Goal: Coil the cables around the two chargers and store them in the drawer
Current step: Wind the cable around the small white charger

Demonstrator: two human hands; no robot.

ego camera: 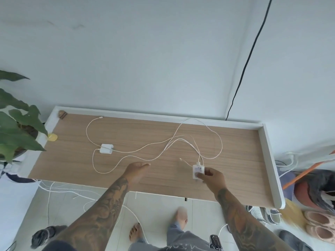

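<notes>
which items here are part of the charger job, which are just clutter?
Job:
- charger gripped in right hand
- second charger lying on desk
- loose white cables
- left hand, open above desk

Clutter:
- plant
- yellow disc
- black wall cord
- shoes

The right hand (211, 175) covers the lower part of the charger (198, 171); the plant (16, 122) runs off the frame's left edge.
</notes>
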